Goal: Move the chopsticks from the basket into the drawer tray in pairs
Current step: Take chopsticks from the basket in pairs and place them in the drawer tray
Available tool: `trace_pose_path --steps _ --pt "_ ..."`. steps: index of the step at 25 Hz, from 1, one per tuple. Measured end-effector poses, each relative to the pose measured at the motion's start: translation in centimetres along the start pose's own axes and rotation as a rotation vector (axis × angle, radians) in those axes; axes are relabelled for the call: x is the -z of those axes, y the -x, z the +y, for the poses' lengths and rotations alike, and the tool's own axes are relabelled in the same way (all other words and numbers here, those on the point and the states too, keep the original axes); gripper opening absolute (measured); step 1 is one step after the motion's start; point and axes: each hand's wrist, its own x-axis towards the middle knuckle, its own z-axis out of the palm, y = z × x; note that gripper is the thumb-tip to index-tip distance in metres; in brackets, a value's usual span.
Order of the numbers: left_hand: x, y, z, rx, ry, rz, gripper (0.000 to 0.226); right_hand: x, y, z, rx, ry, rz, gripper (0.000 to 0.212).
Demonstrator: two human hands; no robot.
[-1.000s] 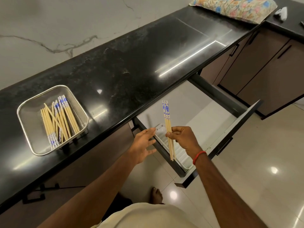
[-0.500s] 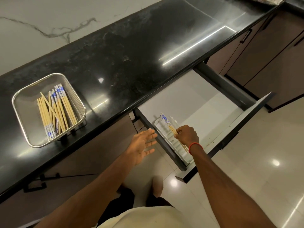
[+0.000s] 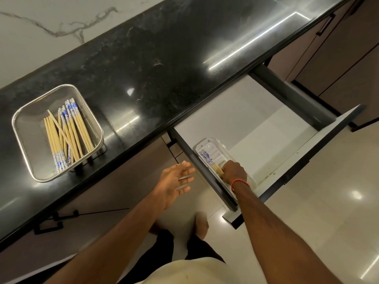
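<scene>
A steel mesh basket point(image 3: 26, 111) sits on the black counter at the left and holds several bamboo chopsticks point(image 3: 67, 132) with blue-and-white ends. In the open drawer lies a white ribbed tray point(image 3: 215, 148). My right hand point(image 3: 233, 171) is down in the tray, closed around a pair of chopsticks point(image 3: 209, 159) that lies flat along it, patterned ends pointing away from me. My left hand point(image 3: 176, 183) hovers open, palm up, in front of the cabinet, left of the drawer, holding nothing.
The black counter point(image 3: 164, 58) runs diagonally under a marble wall. The drawer point(image 3: 266, 128) is pulled out, its front panel point(image 3: 307, 152) jutting over the glossy tiled floor. My bare foot point(image 3: 202, 224) stands below the drawer corner. Brown cabinets fill the right.
My right hand has lowered the pair from upright in the air down into the tray until it lies flat. My left hand has opened and stayed beside the drawer.
</scene>
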Motion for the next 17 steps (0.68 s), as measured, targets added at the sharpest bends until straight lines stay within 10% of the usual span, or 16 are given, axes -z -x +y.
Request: trace_pose_path --steps 17 --pt "-0.6 -0.2 -0.9 0.009 -0.051 0.011 0.028 -0.8 0.9 0.8 0.135 0.082 0.063 0.03"
